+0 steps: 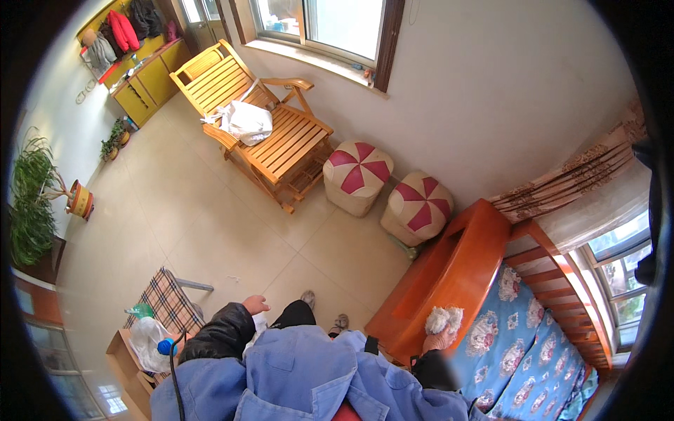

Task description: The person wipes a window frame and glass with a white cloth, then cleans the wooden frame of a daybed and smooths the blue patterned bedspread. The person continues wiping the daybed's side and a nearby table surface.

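Note:
My left hand (256, 304) reaches out of a black sleeve at lower centre, its fingers loosely apart over the floor. White material (258, 326) hangs just below it; whether they touch is unclear. At lower right, my right hand (440, 341) grips a fluffy grey-white cloth or duster (444, 319) against the glossy reddish-brown wooden end board (474, 273). Beside that board lies blue floral bedding or padding (489, 337). My blue garment (300, 363) fills the bottom of the view, above two greyish shoes (308, 299).
At lower left stand a plaid-topped folding stool or table (166, 294), a white plastic bag (145, 337), a blue cap (165, 346) and a cardboard box (120, 358). Further off are two padded stools (358, 168), a wooden reclining chair (295, 139) with a white bag (247, 122), and a potted plant (81, 200).

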Tool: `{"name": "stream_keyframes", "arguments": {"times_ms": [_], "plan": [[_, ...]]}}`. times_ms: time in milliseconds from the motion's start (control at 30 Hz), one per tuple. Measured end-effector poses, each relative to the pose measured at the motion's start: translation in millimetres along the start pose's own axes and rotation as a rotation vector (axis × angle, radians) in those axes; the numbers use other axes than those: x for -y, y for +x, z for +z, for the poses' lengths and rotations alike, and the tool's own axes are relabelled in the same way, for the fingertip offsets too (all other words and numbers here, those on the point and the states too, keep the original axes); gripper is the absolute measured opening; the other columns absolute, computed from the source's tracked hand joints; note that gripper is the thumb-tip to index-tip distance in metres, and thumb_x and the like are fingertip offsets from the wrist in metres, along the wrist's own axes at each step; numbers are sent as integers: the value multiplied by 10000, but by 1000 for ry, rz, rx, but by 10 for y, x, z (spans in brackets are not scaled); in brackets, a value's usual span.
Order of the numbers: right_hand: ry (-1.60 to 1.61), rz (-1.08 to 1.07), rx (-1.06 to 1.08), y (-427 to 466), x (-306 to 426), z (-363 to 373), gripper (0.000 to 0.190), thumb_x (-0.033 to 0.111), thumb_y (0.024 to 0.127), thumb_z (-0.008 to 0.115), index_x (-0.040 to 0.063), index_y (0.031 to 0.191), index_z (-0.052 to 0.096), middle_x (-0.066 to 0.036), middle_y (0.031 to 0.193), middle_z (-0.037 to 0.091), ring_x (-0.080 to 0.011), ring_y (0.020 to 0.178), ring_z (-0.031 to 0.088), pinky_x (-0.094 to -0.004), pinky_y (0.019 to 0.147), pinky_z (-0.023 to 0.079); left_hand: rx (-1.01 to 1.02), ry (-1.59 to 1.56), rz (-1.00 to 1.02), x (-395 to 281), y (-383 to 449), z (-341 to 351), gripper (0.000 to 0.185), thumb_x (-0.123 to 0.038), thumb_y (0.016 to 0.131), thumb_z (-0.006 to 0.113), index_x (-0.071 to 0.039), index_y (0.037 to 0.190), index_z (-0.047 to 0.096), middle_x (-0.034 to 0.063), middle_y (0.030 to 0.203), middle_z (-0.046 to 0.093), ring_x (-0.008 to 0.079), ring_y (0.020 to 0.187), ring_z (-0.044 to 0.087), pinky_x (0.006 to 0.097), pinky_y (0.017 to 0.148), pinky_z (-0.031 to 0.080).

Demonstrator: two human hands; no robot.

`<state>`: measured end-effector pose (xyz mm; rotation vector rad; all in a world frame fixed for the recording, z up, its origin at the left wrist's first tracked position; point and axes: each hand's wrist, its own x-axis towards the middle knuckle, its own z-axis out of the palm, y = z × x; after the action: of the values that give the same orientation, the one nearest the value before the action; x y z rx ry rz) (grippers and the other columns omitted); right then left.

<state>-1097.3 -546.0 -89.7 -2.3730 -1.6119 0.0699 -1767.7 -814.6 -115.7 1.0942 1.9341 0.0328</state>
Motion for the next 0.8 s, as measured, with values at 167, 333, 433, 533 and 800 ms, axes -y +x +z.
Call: {"name": "stream_keyframes", "arguments": {"times_ms": [167,333,433,533,800], "plan": [[-290,188,213,-284,-56,1,735,308,730,865,179,1375,538,-243,1392,526,-435,1282,518,-518,1053,461,84,77,34,56,661,-671,694,-493,825,716,53,1249,658,279,1271,650,412,1216,607,453,1047,477],[-214,363,200,-445,192,-116,608,336,781,818,169,1315,582,-224,1298,598,-414,1210,581,-510,986,503,5,51,17,93,1377,-1344,659,-449,849,713,46,1279,647,271,1284,648,407,1232,601,444,1055,474],[-90,465,177,-518,594,-185,537,353,811,789,163,1280,608,-213,1242,641,-401,1167,619,-505,946,528,55,-24,15,108,1704,-1667,641,-436,850,724,40,1273,653,263,1253,667,414,1196,623,445,1028,495],[76,642,140,-560,1008,-249,472,369,842,761,158,1244,634,-202,1185,684,-388,1124,657,-500,905,553,109,102,108,136,1956,-1892,632,-414,843,742,66,1247,660,275,1212,683,405,1164,650,446,996,520],[-28,847,246,-189,1495,-290,499,203,962,548,174,1452,454,-331,1390,466,-528,1271,496,-587,1063,428,321,-220,-163,132,2438,-2117,608,-296,865,775,75,1318,612,146,935,722,213,771,676,350,626,537]]}}
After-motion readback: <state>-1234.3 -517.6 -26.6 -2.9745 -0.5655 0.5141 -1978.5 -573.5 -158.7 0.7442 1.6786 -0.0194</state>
